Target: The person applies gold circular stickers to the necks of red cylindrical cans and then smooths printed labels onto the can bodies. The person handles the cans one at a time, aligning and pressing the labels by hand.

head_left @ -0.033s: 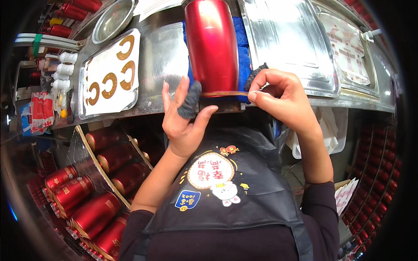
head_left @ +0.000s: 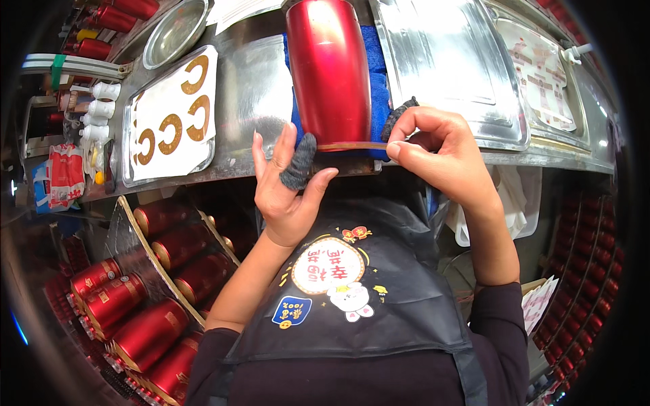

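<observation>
A glossy red bottle (head_left: pixel 332 74) lies on a blue cloth (head_left: pixel 379 101), its base end toward me. Along that end runs a thin gold-brown strip (head_left: pixel 349 145), which reaches past the bottle's right edge to my right hand (head_left: pixel 440 152). Thumb and forefinger of that hand are pinched on the strip's end. My left hand (head_left: pixel 288 193) is open at the left of the base, fingers spread and thumb out. Its forefinger wears a dark finger cover (head_left: pixel 298 162) and is close to the strip's left end; contact is unclear. Another dark cover (head_left: pixel 398 118) is on a right-hand finger.
On the left, a tray (head_left: pixel 126 152) bears a white sheet with gold C-shaped pieces (head_left: pixel 169 132); a metal bowl (head_left: pixel 177 30) stands behind. Metal trays (head_left: pixel 447 68) lie at right. Red bottles (head_left: pixel 149 331) fill the racks below left, and more red items (head_left: pixel 582 271) are below right.
My left hand has shifted very slightly, its covered forefinger a little lower and to the right. The right hand and the bottle stay nearly where they were.
</observation>
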Demonstrator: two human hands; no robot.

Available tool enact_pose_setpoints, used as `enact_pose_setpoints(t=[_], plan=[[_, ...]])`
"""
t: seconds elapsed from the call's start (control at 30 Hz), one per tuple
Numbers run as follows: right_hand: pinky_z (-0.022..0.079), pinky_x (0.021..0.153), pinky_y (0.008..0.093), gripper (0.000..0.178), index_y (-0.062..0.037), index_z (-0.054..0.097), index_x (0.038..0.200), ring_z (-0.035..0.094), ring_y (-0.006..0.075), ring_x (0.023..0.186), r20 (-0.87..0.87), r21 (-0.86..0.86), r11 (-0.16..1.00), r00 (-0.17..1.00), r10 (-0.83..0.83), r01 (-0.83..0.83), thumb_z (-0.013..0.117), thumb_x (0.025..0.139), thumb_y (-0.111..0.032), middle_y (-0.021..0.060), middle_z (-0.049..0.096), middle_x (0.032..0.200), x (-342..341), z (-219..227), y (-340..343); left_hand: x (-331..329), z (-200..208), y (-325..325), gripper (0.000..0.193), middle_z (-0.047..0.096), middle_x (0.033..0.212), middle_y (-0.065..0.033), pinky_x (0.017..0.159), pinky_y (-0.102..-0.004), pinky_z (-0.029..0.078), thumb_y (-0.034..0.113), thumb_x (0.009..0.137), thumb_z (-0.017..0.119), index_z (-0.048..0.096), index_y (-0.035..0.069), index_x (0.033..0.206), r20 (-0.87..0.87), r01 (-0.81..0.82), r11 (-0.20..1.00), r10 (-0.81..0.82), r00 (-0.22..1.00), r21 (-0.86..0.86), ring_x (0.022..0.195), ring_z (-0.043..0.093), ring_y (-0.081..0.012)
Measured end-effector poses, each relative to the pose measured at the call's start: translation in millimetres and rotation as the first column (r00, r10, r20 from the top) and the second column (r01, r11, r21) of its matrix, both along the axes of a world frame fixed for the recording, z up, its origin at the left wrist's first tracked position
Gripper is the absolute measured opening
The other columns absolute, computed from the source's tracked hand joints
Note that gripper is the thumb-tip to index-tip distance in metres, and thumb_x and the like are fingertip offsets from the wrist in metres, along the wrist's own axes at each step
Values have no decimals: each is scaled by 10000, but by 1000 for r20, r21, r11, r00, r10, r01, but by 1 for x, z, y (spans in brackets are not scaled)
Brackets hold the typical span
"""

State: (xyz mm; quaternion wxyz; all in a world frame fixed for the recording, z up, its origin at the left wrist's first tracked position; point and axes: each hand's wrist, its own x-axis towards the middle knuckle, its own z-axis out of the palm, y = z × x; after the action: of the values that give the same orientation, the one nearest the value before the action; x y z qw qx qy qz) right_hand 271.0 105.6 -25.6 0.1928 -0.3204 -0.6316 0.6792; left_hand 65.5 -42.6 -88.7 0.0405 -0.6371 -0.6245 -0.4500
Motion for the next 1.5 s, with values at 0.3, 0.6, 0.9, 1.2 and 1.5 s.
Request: enact_pose_setpoints(t=[0.3,0.6,0.9,1.2,1.5], plan=[[354,574,174,108,-16,650,837,480,-8,658,-19,29,1000,1000,-10,10,706,882,-96,-55,583,764,2,-7,5,4,7,5,373,611,1392,-212,1175,-628,184,70,755,843,742,27,1111,-169,-10,1000,13,986,15,1261,615,-371],[347,583,167,110,-24,661,847,474,-14,677,16,50,999,1000,10,-10,723,889,-104,-62,588,783,-5,-17,4,18,31,30,275,622,1397,-157,1174,-677,158,111,713,806,798,148,985,-380,-9,1000,-2,925,-27,1303,570,-412],[370,594,168,113,-16,654,839,492,-8,684,29,-4,1000,1000,-3,4,717,884,-99,-48,594,785,-14,-14,-3,-12,13,22,569,602,1403,-199,1155,-635,264,163,703,889,712,27,1227,40,0,1000,-1,999,17,1279,597,-355],[357,580,172,115,-19,641,803,474,-7,660,-36,80,996,999,-34,37,718,856,-85,-53,566,763,-6,0,-5,-8,-10,-6,344,617,1386,-205,1176,-635,198,99,785,841,734,-21,1090,11,-40,999,40,999,-32,1255,617,-373],[332,577,178,123,-21,655,811,459,-6,664,-24,47,998,999,-31,32,724,864,-108,-59,568,755,-6,-13,1,-1,3,3,297,625,1384,-184,1162,-677,169,75,782,828,757,47,1069,-127,-9,1000,9,992,-5,1296,589,-371]])
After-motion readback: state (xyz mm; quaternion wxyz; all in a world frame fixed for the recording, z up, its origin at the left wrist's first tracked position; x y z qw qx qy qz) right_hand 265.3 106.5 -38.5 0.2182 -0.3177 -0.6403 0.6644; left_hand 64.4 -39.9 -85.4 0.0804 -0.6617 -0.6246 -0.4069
